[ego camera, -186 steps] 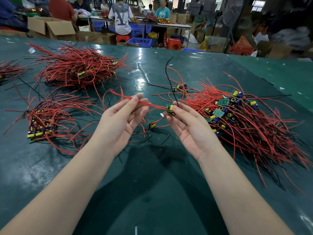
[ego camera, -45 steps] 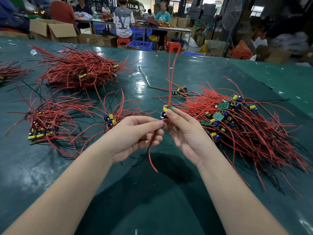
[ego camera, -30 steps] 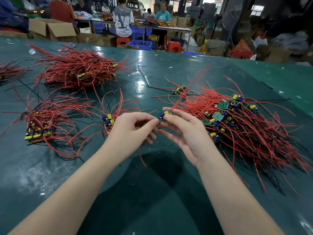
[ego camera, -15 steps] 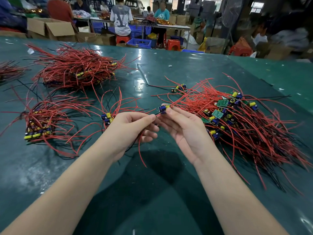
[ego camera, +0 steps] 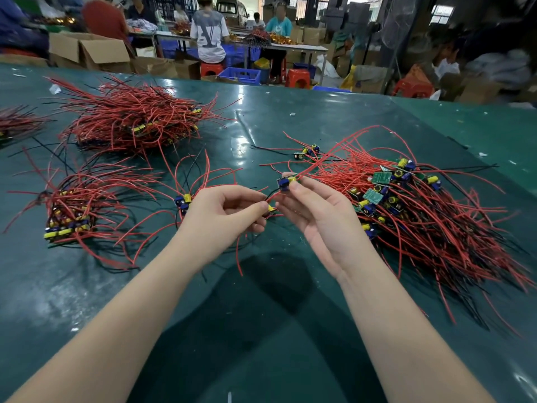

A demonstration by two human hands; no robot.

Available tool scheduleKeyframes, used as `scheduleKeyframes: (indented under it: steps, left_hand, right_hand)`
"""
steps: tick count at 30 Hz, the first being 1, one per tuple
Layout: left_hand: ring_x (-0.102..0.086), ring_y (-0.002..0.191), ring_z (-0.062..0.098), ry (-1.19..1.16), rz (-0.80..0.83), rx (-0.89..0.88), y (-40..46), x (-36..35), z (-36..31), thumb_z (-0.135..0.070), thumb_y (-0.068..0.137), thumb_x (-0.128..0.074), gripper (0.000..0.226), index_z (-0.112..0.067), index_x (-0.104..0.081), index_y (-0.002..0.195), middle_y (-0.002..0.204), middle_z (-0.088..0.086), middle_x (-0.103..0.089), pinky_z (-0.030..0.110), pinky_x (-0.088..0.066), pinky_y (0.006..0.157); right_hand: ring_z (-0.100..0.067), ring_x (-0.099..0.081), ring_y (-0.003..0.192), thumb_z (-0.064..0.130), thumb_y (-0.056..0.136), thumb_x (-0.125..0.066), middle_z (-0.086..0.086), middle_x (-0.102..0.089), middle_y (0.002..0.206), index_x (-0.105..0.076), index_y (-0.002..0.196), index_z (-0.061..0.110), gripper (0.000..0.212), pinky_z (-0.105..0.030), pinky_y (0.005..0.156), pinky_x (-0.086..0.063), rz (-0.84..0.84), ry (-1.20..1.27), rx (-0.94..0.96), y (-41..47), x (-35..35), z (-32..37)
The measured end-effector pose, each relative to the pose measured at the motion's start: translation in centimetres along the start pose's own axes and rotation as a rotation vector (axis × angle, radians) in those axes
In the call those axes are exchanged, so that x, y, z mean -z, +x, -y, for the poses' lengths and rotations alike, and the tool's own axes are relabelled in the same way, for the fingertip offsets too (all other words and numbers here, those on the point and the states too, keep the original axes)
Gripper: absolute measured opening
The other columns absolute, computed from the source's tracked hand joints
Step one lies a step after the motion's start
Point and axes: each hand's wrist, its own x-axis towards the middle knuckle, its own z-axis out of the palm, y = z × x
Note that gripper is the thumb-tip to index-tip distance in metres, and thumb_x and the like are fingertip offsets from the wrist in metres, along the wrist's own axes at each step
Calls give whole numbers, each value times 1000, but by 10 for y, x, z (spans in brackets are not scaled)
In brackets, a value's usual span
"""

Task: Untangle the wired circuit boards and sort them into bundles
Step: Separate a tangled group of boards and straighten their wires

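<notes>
Wired circuit boards, small green cards with blue and yellow parts trailing red and black leads, are what both hands work on above the near middle of the dark green table (ego camera: pixel 261 330). The right hand (ego camera: pixel 322 219) pinches one small board (ego camera: pixel 285 181) at its fingertips, lower now than a moment ago, when its red leads stood upright. The left hand (ego camera: pixel 223 219) has its fingers curled round wires running from that board, one red wire (ego camera: pixel 238 257) hanging below. Just left lies a small loose bundle (ego camera: pixel 183 199), grown since six seconds back; further left, a tied bundle (ego camera: pixel 66 216). Toward the right edge sprawls the tangled heap (ego camera: pixel 406 207), crowding the right hand. Farther off lies a large red bundle (ego camera: pixel 133 123), and beyond the far edge, seated workers (ego camera: pixel 209 33).
</notes>
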Motion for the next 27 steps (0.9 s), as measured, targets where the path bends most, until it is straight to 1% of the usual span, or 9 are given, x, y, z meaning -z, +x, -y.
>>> scheduleKeyframes:
  steps: [3, 7, 11, 15, 18, 21, 23, 25, 27]
  left_hand:
    - [-67, 55, 10, 179, -50, -122, -1, 0, 4, 2, 87, -65, 19, -15, -70, 79, 61, -6, -70, 19, -55, 58]
    - [-69, 57, 10, 287, -87, -192, 0, -4, 10, -1, 87, -65, 22, -22, -71, 80, 62, -12, -69, 28, -59, 64]
    - [-68, 55, 12, 313, -80, -214, 2, -4, 14, -3, 87, -65, 26, -26, -70, 77, 63, -4, -69, 28, -59, 64]
    - [-66, 54, 10, 317, -15, -230, 2, -3, 14, -1, 88, -63, 29, -26, -70, 75, 68, -1, -70, 23, -56, 60]
    - [-65, 55, 12, 303, 57, -216, 0, -4, 12, 2, 88, -62, 30, -24, -70, 75, 67, 1, -69, 22, -55, 58]
    - [-65, 56, 12, 241, 128, -192, -1, -2, 10, 4, 88, -62, 24, -16, -71, 79, 67, 2, -70, 21, -53, 57]
    - [-63, 54, 10, 230, 176, -166, -1, -2, 9, 4, 88, -61, 18, -9, -71, 81, 66, 0, -69, 18, -51, 55]
    - [-61, 50, 4, 213, 188, -121, -1, -4, 9, 5, 89, -59, 16, -6, -69, 85, 63, -3, -68, 14, -47, 50]
    - [-58, 47, 1, 211, 167, -87, -2, -7, 11, 4, 90, -58, 15, -6, -69, 92, 62, -7, -66, 13, -45, 46]
  right_hand:
    - [-17, -69, 78, 1, 90, -59, -9, -70, 89, -67, 86, 11, 14, -31, 85, -57, -56, 8, -3, 0, -1, -1]
    - [-19, -67, 80, -1, 85, -65, -3, -71, 81, -67, 89, 13, 15, -29, 81, -57, -105, -16, -9, -1, 1, -2]
    - [-19, -68, 78, -1, 87, -62, -7, -68, 85, -67, 90, 11, 14, -27, 77, -58, -93, -29, -39, 0, 3, 0]
    - [-13, -69, 71, -3, 90, -56, -4, -68, 80, -65, 94, 8, 15, -23, 72, -58, -79, -43, -76, 1, 6, 3]
    - [-11, -68, 68, -4, 92, -54, -7, -66, 83, -64, 98, 6, 16, -21, 70, -57, -61, -89, -74, 1, 8, 4]
    - [-14, -68, 70, -4, 93, -52, -14, -64, 89, -63, 104, 1, 16, -22, 69, -56, -20, -83, -111, 1, 11, 7]
    - [-15, -68, 69, -3, 93, -52, -14, -65, 87, -63, 102, 2, 15, -22, 67, -56, -2, -95, -125, 1, 12, 8]
    - [-12, -68, 67, -3, 93, -52, -11, -66, 85, -64, 100, 6, 17, -25, 73, -58, -16, -188, -110, 2, 12, 6]
    - [-11, -66, 72, -1, 93, -54, -7, -67, 86, -66, 101, 10, 18, -31, 84, -56, -23, -317, -86, 3, 13, 3]
